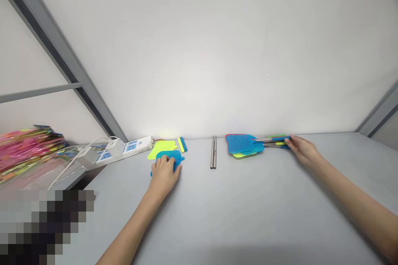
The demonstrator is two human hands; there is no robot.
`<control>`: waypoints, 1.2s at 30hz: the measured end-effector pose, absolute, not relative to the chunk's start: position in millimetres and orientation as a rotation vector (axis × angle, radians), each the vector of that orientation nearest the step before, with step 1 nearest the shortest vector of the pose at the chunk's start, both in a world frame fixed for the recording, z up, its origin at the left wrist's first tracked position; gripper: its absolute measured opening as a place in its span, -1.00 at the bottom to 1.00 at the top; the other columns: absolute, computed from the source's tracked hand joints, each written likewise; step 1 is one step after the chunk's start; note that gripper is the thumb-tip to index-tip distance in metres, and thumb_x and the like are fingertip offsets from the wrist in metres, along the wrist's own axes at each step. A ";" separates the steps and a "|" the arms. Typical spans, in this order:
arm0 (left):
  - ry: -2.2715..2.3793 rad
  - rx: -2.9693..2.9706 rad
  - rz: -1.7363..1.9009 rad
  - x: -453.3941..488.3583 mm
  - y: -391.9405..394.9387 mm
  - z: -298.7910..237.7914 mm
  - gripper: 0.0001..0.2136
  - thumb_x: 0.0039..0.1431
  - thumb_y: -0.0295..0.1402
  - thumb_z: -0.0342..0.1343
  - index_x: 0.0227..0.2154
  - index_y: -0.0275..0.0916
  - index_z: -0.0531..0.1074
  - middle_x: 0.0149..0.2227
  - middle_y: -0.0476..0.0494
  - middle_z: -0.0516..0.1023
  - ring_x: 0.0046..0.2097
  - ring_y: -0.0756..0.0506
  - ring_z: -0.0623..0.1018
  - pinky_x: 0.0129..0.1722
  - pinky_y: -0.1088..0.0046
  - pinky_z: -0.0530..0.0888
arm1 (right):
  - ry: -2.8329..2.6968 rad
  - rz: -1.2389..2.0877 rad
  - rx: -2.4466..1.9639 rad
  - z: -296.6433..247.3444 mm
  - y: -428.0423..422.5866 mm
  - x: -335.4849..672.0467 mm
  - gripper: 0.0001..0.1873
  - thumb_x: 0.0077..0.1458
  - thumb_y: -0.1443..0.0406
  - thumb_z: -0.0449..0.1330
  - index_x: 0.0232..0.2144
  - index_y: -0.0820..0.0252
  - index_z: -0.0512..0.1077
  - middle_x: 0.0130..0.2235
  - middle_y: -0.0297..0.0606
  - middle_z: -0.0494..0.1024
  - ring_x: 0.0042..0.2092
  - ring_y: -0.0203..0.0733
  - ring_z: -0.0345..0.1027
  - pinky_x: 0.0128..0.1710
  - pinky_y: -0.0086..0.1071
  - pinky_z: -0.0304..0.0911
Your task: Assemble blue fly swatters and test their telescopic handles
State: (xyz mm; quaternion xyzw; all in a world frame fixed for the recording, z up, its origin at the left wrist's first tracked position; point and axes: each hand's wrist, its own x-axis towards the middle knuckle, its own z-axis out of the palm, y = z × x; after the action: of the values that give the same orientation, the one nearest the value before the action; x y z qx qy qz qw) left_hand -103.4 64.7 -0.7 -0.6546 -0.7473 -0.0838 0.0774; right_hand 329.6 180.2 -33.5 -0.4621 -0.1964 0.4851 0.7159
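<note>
My left hand [164, 173] is on a blue fly swatter head [175, 156], with its fingers curled over the mesh and the thumb at the right edge. Just behind it lies a yellow fly swatter head [161, 147]. A yellow grip [180, 145] and a blue grip [184, 145] lie side by side near the wall. Over on the right, my right hand [301, 149] pinches the blue handle end of a fly swatter [241, 144] on top of a pile of assembled ones. Blue, red and yellow heads show in that pile, pointing left.
Two metal tubes [213, 153] lie parallel in the middle of the grey table [224, 207]. A white power strip [144, 144] with plugged-in chargers runs along the left edge. Beyond it are colourful bagged goods [27, 149]. A white wall [199, 70] stands behind.
</note>
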 end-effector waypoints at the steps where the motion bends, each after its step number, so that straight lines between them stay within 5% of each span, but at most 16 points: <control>1: -2.236 -1.964 -0.253 -101.7 64.0 -0.4 -0.71 0.06 -0.20 -0.19 -0.36 -0.26 0.36 -0.22 -0.26 0.31 -0.14 -0.23 0.30 -0.20 0.22 0.22 | -0.449 1.076 -1.034 -31.2 182.0 328.1 -0.84 -0.13 0.54 0.13 -0.54 0.24 0.26 -0.45 -0.32 0.33 -0.45 -0.38 0.33 -0.40 -0.61 0.39; 5: -2.233 -2.027 -0.256 -93.2 59.2 1.2 -0.74 0.07 -0.21 -0.19 -0.44 -0.26 0.32 -0.17 -0.26 0.28 -0.13 -0.22 0.30 -0.25 0.29 0.27 | -0.494 1.110 -1.070 -21.3 180.7 324.6 -0.80 -0.13 0.55 0.10 -0.47 0.20 0.25 -0.42 -0.29 0.36 -0.37 -0.29 0.39 -0.38 -0.54 0.41; 14: -2.164 -2.296 -0.176 -56.4 36.7 7.1 -0.74 0.10 -0.23 -0.20 -0.28 -0.25 0.30 -0.24 -0.23 0.34 -0.22 -0.17 0.35 -0.29 0.32 0.28 | -0.554 1.289 -1.167 7.0 166.1 322.3 -0.81 -0.09 0.50 0.06 -0.35 0.27 0.27 -0.33 -0.07 0.38 -0.27 -0.12 0.39 -0.39 -0.40 0.42; 21: -2.103 -2.366 -0.259 -47.7 27.2 2.0 -0.61 0.11 -0.18 -0.25 -0.03 -0.19 0.18 -0.12 -0.23 0.28 -0.12 -0.21 0.30 -0.19 0.25 0.26 | -0.647 1.219 -1.205 11.4 144.2 303.8 -0.85 -0.05 0.45 0.05 -0.35 0.23 0.31 -0.32 -0.16 0.40 -0.30 -0.24 0.38 -0.39 -0.46 0.39; 27: -2.124 -2.401 -0.307 -45.3 25.7 -0.7 -0.57 0.09 -0.14 -0.21 -0.04 -0.24 0.19 -0.06 -0.27 0.22 -0.05 -0.24 0.25 -0.12 0.22 0.23 | -1.290 1.732 -1.111 20.5 96.1 222.3 -0.78 0.01 0.25 0.06 -0.27 0.22 0.36 -0.41 -0.25 0.46 -0.46 -0.32 0.35 -0.39 -0.41 0.31; 36: -2.050 -2.427 -0.417 -47.6 29.0 -7.6 -0.57 0.08 -0.06 -0.26 -0.12 -0.22 0.23 0.03 -0.27 0.13 0.04 -0.23 0.16 -0.06 0.19 0.16 | -1.676 1.847 -1.164 6.3 123.9 133.9 -0.79 0.05 0.24 -0.04 -0.30 0.22 0.30 -0.60 -0.41 0.39 -0.75 -0.47 0.14 -0.75 -0.57 0.11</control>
State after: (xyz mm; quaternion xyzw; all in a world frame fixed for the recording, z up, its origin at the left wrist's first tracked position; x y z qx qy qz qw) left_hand -47.6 29.0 -7.6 -0.7570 -0.6395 -0.1302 -0.0312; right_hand 133.9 123.9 6.3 -0.4150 -0.5974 0.6583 0.1935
